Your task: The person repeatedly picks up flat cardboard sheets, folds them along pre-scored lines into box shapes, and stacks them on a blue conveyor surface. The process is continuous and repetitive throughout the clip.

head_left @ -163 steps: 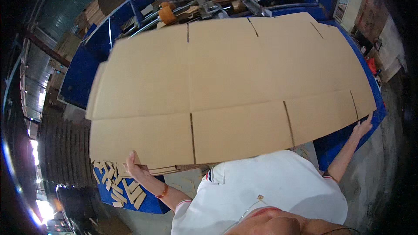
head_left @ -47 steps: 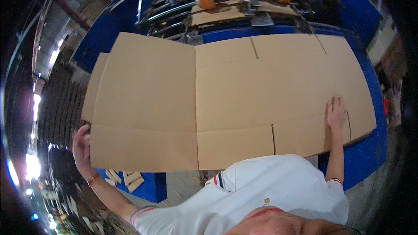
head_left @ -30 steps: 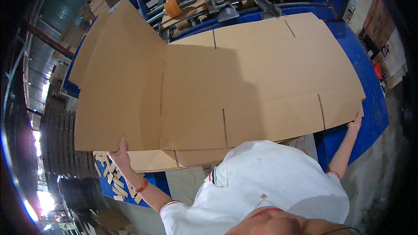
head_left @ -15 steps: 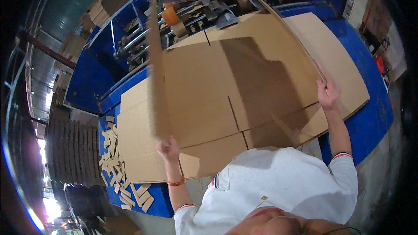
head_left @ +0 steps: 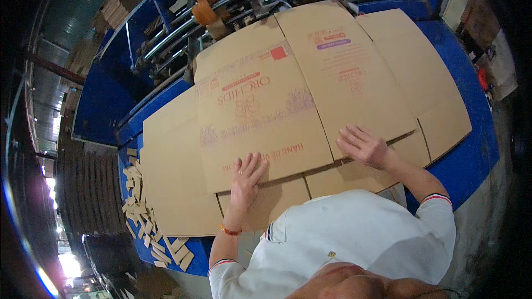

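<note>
A large cardboard sheet [head_left: 172,149] lies on the blue table, its two printed panels folded inward. The left panel [head_left: 266,127] and the right panel [head_left: 382,94] rest almost flat, meeting along a seam. My left hand [head_left: 248,174] lies with fingers spread over the near edge of the left panel. On the right panel, close to its near edge and the seam, my right hand [head_left: 363,145] presses down with fingers stretched out. Neither hand grips anything. Slotted flaps [head_left: 271,202] of the sheet stick out below the panels, towards my body.
Beyond the cardboard stands a machine with metal shafts [head_left: 172,36] and orange rollers [head_left: 205,11]. Small cardboard offcuts [head_left: 138,205] litter the left part of the blue table [head_left: 471,160]. A tall stack of cardboard [head_left: 88,194] stands farther left.
Both raised panels have folded down onto the sheet, so their printed faces now show. My hands have moved inward, letting go of the panel edges and coming to lie on top.
</note>
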Demonstrator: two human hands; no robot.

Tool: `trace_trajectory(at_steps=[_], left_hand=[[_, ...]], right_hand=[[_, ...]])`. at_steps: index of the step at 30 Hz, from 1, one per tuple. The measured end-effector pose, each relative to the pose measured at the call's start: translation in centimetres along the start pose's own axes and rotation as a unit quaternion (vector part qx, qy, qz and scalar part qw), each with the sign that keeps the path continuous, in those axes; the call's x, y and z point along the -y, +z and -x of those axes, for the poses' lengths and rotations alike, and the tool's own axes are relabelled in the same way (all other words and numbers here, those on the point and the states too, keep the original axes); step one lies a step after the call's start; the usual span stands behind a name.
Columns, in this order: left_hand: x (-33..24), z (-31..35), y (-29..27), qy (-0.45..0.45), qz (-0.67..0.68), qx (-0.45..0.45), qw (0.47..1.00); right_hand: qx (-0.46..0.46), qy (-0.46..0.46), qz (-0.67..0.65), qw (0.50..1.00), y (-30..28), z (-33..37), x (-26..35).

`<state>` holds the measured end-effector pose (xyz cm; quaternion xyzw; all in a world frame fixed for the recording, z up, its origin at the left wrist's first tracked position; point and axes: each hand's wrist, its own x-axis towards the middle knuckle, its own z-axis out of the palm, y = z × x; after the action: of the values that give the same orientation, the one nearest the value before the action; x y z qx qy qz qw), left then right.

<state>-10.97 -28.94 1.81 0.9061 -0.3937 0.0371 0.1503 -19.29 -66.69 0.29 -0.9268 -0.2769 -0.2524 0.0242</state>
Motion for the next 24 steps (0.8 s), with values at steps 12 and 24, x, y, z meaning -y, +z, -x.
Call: trace_trajectory(at_steps=[12,24], left_hand=[[9.6,-15.2,1.7,-0.027,-0.163,-0.146,0.975],[14.6,1.0,-6.0,-0.432,-0.132,-0.149,0.879]], right_hand=[[-0.082,0.109,0.024,0.99,8.5,-10.9,-13.7],[0.119,0.408,-0.09,0.901,0.4,-0.2,-11.0]])
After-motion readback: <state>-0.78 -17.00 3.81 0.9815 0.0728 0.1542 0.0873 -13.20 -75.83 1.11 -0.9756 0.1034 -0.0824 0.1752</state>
